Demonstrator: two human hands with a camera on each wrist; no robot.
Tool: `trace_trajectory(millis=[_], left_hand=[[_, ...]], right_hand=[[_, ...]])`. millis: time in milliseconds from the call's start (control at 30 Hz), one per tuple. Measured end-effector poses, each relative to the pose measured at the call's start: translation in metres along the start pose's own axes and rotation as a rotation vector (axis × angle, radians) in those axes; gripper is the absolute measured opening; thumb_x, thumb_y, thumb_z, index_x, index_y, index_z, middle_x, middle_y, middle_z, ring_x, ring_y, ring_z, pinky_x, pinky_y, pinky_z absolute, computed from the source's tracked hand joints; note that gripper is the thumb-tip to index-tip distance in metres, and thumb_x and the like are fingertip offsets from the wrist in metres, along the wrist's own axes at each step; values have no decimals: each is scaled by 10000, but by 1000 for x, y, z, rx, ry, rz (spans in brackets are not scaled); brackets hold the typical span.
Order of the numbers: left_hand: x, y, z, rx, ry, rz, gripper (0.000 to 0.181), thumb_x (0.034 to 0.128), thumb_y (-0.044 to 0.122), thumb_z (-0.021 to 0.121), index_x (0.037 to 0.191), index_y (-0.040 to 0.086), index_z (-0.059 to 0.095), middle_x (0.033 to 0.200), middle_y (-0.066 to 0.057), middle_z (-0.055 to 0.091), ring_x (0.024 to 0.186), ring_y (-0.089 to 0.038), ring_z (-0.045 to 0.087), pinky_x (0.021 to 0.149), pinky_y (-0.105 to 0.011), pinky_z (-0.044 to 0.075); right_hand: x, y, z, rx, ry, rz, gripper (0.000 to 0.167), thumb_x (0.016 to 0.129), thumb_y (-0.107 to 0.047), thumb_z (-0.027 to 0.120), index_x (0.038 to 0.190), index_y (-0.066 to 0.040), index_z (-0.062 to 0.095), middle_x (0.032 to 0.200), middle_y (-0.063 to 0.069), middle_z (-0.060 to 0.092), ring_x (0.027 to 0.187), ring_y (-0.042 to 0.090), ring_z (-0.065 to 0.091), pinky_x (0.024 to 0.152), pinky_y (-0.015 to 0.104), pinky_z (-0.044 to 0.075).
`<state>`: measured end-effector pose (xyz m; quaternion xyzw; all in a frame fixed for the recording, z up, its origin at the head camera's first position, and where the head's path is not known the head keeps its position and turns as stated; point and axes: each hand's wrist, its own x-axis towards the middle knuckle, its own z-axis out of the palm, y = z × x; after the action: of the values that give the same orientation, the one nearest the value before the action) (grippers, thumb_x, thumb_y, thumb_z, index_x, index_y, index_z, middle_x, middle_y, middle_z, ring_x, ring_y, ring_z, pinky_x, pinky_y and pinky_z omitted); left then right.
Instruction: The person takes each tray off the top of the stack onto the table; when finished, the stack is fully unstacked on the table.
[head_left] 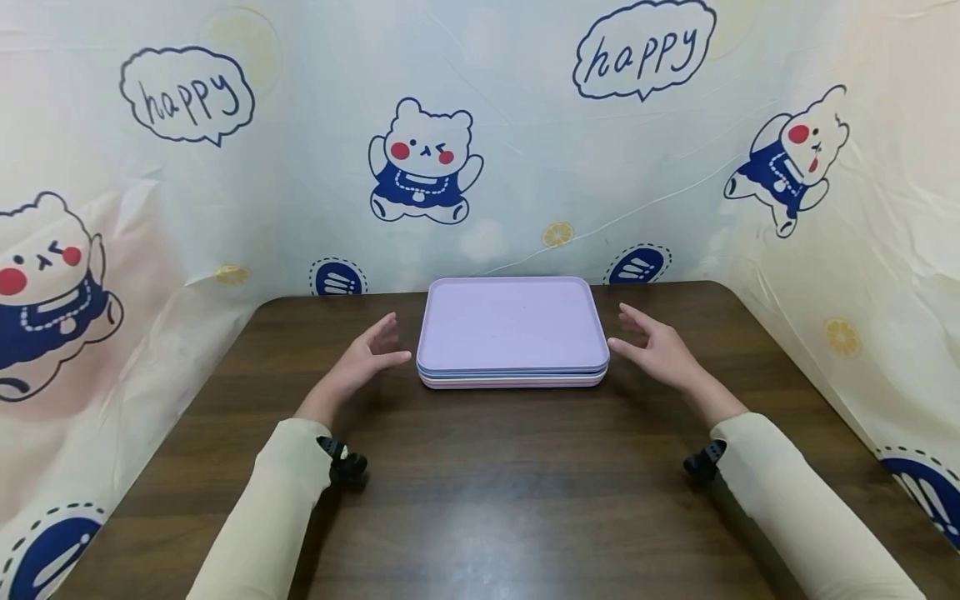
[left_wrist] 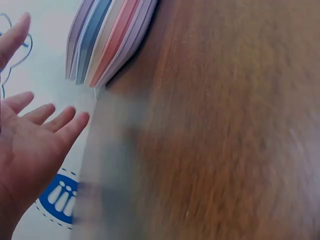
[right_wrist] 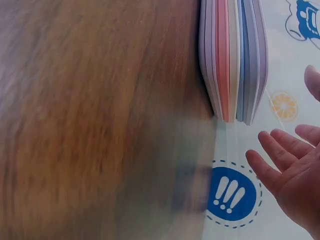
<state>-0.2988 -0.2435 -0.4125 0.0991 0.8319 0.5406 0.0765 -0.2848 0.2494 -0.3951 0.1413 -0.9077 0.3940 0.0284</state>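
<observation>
A stack of shallow rectangular trays (head_left: 513, 325) lies near the table's far edge, a lilac one on top. Seen from the side in the left wrist view, the stacked trays (left_wrist: 107, 42) show lilac, blue, cream and coral rims. My left hand (head_left: 362, 358) is held just left of the stack, fingers spread and apart from it. On the other side, my right hand (head_left: 660, 348) is beside the stack's right edge with thumb and fingers extended. Both palms face the trays, and neither hand holds anything. The right wrist view shows the right hand's (right_wrist: 295, 170) fingers separated.
The trays rest on a dark brown wooden table (head_left: 480, 475). Behind and along both sides hangs a pale curtain (head_left: 510, 192) printed with bears and "happy" bubbles. Black wrist devices (head_left: 347, 467) sit at the cuffs of both cream sleeves (head_left: 262, 508).
</observation>
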Motion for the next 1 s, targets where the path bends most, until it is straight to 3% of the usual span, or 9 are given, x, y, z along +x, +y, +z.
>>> trace_trajectory(millis=[133,300,600,833,1000], left_hand=[[8,-7,2,-100,-64,-18,898,898,185,712,1573,213,121,1614,-98,116,1439,-324,211,1118,-579,185],[16,-17,4,-161,-137,-17,941,877,141,729,1575,229,105,1620,-89,80,1453,-309,164,1130,-560,166],[24,-27,12,-254,-222,29,1052,809,48,780,1576,185,73,1627,-48,24,1451,-300,177,1118,-466,252],[25,-27,17,-306,-235,39,1005,824,4,751,1571,132,91,1622,-40,69,1445,-306,196,1130,-452,229],[26,-29,20,-319,-225,36,992,808,8,768,1566,128,141,1614,-50,125,1444,-298,202,1131,-449,229]], right_hand=[[7,6,2,71,2,42,742,931,-325,668,1516,-52,302,1420,244,449,1261,391,469,1031,551,374],[16,14,5,169,-39,90,737,924,-250,684,1512,-28,298,1394,281,449,1229,399,478,1021,539,390],[23,21,12,252,-93,156,721,909,-228,697,1489,-6,332,1306,268,486,1149,372,490,984,476,442],[27,25,18,375,-121,199,741,904,-187,704,1500,0,305,1325,275,449,1135,343,474,931,397,502],[28,23,21,397,-131,219,727,913,-189,688,1500,2,305,1350,269,438,1157,347,463,970,427,470]])
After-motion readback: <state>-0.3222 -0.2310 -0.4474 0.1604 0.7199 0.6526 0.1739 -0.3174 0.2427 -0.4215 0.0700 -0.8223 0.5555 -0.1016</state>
